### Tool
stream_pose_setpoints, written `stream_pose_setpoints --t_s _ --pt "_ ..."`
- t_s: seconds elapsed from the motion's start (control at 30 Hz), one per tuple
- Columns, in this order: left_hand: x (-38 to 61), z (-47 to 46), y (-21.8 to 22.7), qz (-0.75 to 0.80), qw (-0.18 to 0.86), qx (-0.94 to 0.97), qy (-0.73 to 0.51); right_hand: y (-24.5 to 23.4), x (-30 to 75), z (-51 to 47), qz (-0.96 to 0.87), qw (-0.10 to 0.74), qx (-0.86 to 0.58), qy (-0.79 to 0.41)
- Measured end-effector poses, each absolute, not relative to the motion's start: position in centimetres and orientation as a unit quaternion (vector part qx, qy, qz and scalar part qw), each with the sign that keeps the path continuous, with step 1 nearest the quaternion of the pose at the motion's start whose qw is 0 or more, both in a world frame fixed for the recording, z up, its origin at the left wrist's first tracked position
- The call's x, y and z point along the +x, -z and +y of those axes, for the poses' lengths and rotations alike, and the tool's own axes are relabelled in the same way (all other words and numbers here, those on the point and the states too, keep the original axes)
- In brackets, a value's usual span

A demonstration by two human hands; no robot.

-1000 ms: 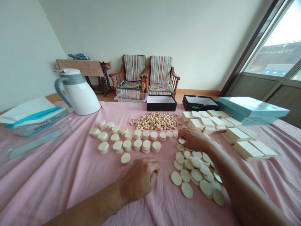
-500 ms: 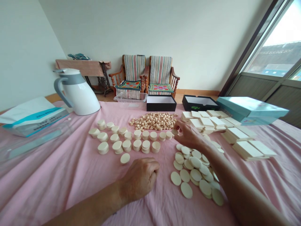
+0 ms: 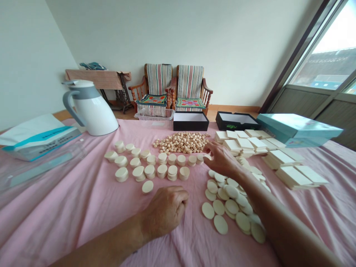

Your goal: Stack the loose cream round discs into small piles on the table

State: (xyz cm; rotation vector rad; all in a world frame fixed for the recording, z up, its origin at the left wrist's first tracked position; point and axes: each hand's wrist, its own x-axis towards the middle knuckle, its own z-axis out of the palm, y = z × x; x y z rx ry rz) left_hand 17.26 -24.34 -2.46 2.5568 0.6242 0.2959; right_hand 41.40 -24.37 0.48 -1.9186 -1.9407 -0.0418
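Observation:
My right hand (image 3: 224, 160) reaches over the pink cloth to the right end of the rows of stacked cream discs (image 3: 150, 167). Its fingertips pinch a cream disc (image 3: 206, 157) at the last stack. Just behind my right wrist lies a loose heap of flat cream discs (image 3: 230, 202). My left hand (image 3: 167, 209) rests on the cloth as a closed fist, nearer to me, with nothing showing in it. A single disc (image 3: 147, 186) lies just left of that fist.
Behind the stacks are a pile of small wooden beads (image 3: 183, 142), cream rectangular tiles (image 3: 294, 174), two black boxes (image 3: 191, 121), a teal box (image 3: 297, 129) and a clear tub (image 3: 155, 115). A white jug (image 3: 91, 109) and a plastic-covered packet (image 3: 39, 135) sit left.
My right hand has lifted from the far edge of the loose heap and moved up and left to the end stack with a disc. The left fist has stayed put.

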Motion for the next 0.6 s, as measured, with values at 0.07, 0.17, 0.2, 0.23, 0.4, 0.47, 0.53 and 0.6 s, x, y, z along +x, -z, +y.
stream_pose_setpoints --t_s 0.07,0.17,0.2,0.23,0.4,0.47,0.53,0.6 --pt "17.3 -24.3 2.4 0.228 0.244 0.936 -0.109 -1.5 42.1 -25.2 -0.693 0.170 -0.701 -0.009" --pt "17.2 -24.3 2.3 0.229 0.245 0.936 -0.106 -2.7 43.1 -26.6 -0.713 0.052 -0.691 -0.106" --pt "17.2 -24.4 2.3 0.230 0.245 0.936 -0.105 -2.9 43.2 -27.0 -0.722 0.020 -0.681 -0.123" --pt "17.2 -24.4 2.3 0.230 0.244 0.936 -0.104 -3.1 43.3 -27.3 -0.730 -0.007 -0.670 -0.134" --pt "17.2 -24.4 2.3 0.232 0.244 0.936 -0.098 -3.1 42.6 -27.7 -0.732 -0.073 -0.663 -0.140" --pt "17.2 -24.4 2.4 0.233 0.246 0.936 -0.097 -3.0 42.5 -27.6 -0.729 -0.075 -0.666 -0.138" --pt "17.2 -24.4 2.5 0.232 0.246 0.936 -0.098 -2.8 42.6 -27.4 -0.731 -0.060 -0.665 -0.137" --pt "17.2 -24.4 2.5 0.232 0.246 0.936 -0.102 -2.5 43.0 -27.0 -0.737 -0.023 -0.662 -0.137"
